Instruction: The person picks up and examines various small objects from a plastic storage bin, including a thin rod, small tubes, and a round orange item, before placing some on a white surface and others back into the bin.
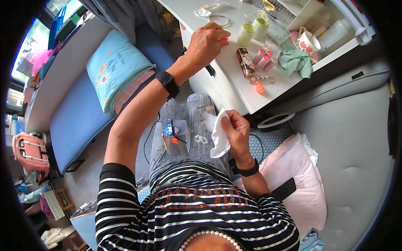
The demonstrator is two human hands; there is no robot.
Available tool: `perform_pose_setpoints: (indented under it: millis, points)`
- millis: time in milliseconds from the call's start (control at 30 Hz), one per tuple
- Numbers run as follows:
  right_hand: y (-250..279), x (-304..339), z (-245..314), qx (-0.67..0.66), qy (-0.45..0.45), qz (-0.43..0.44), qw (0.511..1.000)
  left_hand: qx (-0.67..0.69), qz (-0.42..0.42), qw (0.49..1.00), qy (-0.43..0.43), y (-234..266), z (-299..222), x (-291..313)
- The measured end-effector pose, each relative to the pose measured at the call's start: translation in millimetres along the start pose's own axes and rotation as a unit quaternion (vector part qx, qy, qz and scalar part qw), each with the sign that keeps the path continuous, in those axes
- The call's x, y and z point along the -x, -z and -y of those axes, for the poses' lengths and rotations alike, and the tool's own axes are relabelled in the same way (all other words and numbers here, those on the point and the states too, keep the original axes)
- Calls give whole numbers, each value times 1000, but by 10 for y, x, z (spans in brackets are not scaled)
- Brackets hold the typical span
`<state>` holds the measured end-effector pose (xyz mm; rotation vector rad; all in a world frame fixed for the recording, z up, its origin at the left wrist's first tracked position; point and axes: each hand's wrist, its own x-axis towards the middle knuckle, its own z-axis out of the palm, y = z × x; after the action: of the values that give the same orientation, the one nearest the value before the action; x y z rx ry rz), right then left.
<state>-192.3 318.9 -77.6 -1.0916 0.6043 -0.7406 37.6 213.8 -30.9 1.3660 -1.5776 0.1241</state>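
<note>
My left hand (205, 45) reaches over the edge of the white desk (224, 69). Its fingers are pinched around a small bright red-orange piece (225, 38), too small to make out further. Above my lap, my right hand (237, 133) grips a crumpled white cloth (220, 136) between thumb and fingers. On my thighs lie a clear plastic sheet or bag (182, 126), a small blue item (170, 127), an orange trinket (174, 140) and a clear beaded piece (200, 139). A metal bangle (219, 20) rests on the desk just beyond my left hand.
Two pale green jars (246, 34), several pink tubes (263, 60), a flowered box (246, 62), a green cloth (295, 63) and a patterned mug (308, 42) crowd the desk. An orange charm (260, 88) lies near its corner. A blue bench (79, 121) holds a folded quilt (119, 69).
</note>
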Motion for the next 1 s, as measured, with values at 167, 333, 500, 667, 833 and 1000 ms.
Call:
perform_pose_setpoints:
  millis: [167,333,500,667,833,1000]
  points:
    - [67,53,4,11,-19,-14,1000,-79,31,996,-30,-54,-50,-2]
    - [149,36,50,-12,-28,17,999,-92,-39,994,-51,38,-202,87]
    - [227,120,36,-61,-30,42,997,-56,36,991,-114,18,-962,345]
    - [279,249,62,-63,-23,45,997,-104,123,971,-175,-175,-1128,367]
    - [314,375,16,-35,-27,26,999,-50,139,965,-215,-283,-990,342]
    - [318,414,-10,-50,-30,27,998,62,92,982,-156,-128,-1121,384]
